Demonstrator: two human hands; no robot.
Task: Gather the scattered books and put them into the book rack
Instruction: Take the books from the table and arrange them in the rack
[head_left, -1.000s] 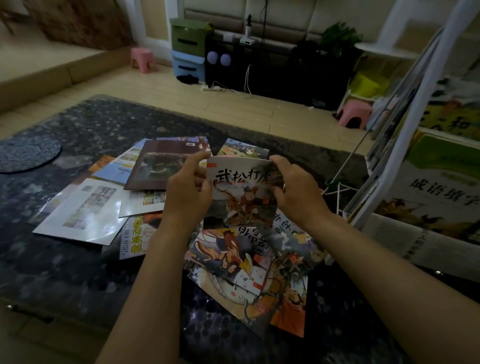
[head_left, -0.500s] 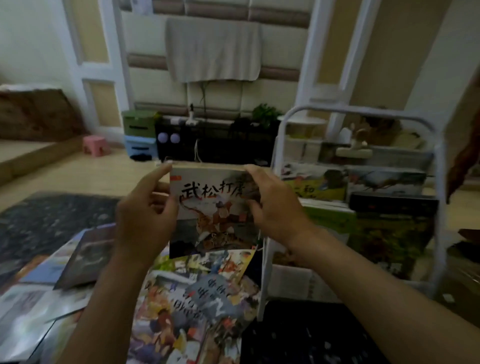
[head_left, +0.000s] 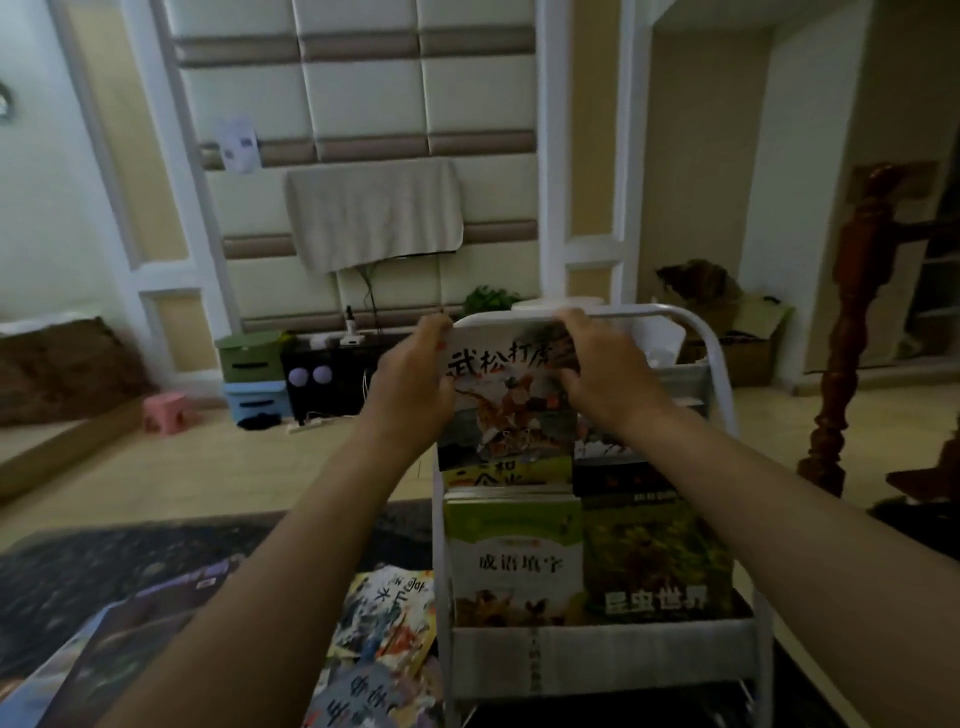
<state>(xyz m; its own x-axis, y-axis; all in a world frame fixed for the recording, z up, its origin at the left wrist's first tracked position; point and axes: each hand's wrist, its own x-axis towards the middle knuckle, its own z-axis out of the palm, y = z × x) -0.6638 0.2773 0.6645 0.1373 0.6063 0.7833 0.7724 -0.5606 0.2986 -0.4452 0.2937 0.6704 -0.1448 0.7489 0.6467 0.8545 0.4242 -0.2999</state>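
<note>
A thin picture book (head_left: 506, 400) with black Chinese lettering and a tiger picture is held upright at the upper tier of the white book rack (head_left: 719, 358). My left hand (head_left: 413, 384) grips its left edge and my right hand (head_left: 602, 374) grips its upper right corner. Its lower edge dips behind a yellow book (head_left: 498, 473) in the rack's upper row. A green and white book (head_left: 514, 561) and a dark green book (head_left: 657, 561) stand in the lower tier. Scattered books (head_left: 384, 629) lie on the dark table at lower left.
The dark patterned table (head_left: 104, 571) carries more loose books (head_left: 130, 639) at its left. Behind the rack are a wooden floor, a pink stool (head_left: 169, 410), green and blue storage boxes (head_left: 254, 374), and a dark cabinet. A turned wooden post (head_left: 852, 312) stands at the right.
Both hands have lifted the tiger book from above the scattered pile up and right to the rack's upper tier. The view has swung up from the table to face the rack.
</note>
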